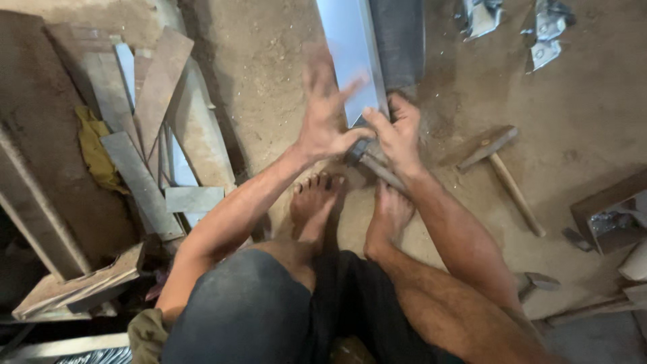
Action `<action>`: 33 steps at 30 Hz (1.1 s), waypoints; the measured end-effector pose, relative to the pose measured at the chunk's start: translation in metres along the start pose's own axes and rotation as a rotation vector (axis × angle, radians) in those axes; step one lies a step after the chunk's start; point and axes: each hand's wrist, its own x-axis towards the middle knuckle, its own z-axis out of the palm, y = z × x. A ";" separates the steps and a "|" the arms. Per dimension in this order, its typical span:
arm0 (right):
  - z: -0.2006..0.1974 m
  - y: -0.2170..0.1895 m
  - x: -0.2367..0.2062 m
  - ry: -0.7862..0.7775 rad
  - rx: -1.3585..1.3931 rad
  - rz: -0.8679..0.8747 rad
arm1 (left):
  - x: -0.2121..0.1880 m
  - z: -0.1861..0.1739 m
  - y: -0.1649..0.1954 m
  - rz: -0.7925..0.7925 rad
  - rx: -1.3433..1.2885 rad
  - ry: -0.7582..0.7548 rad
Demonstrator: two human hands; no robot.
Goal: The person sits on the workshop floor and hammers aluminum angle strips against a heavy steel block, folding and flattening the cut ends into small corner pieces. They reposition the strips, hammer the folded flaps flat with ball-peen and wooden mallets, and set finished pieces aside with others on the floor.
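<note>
A long, pale grey folded sheet-metal strip runs from top centre down to the hands. It looks light, stiff and sharp-edged, best held on its flat faces. The left hand hovers blurred, fingers spread. The right hand grips a small metal hammer at the strip's near end.

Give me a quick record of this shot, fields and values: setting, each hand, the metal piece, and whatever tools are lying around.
Setting: dirt floor, person squatting, bare feet under the hands
Left hand: open, fingers spread, motion-blurred, at the near end of the sheet metal strip
Right hand: closed around a hammer, its head by the strip's end
Sheet metal strip: long, pale, runs away from the person
Spare hammer: wooden handle, lies on the floor to the right, untouched
Metal offcuts: piled at left
Crumpled metal scraps: top right
</note>
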 end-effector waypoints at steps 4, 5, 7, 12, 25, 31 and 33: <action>-0.005 0.006 -0.003 0.022 0.002 0.050 | 0.012 0.007 0.008 -0.124 -0.065 0.068; -0.012 0.007 -0.003 0.027 0.013 0.060 | 0.016 0.007 0.008 -0.106 -0.081 0.067; -0.031 0.008 -0.003 -0.019 -0.233 -0.160 | 0.023 0.005 0.006 -0.064 -0.115 0.062; -0.098 0.009 -0.004 0.085 -0.697 -0.346 | 0.030 -0.004 0.003 -0.134 -0.081 -0.018; -0.093 0.004 0.018 -0.098 -1.119 -0.573 | 0.031 0.000 -0.004 -0.030 -0.052 0.032; -0.049 -0.026 -0.008 0.093 -0.878 -0.667 | 0.033 -0.015 0.007 0.025 -0.055 0.067; -0.031 -0.040 -0.008 0.071 -0.918 -0.763 | 0.028 -0.032 0.013 -0.052 -0.038 0.005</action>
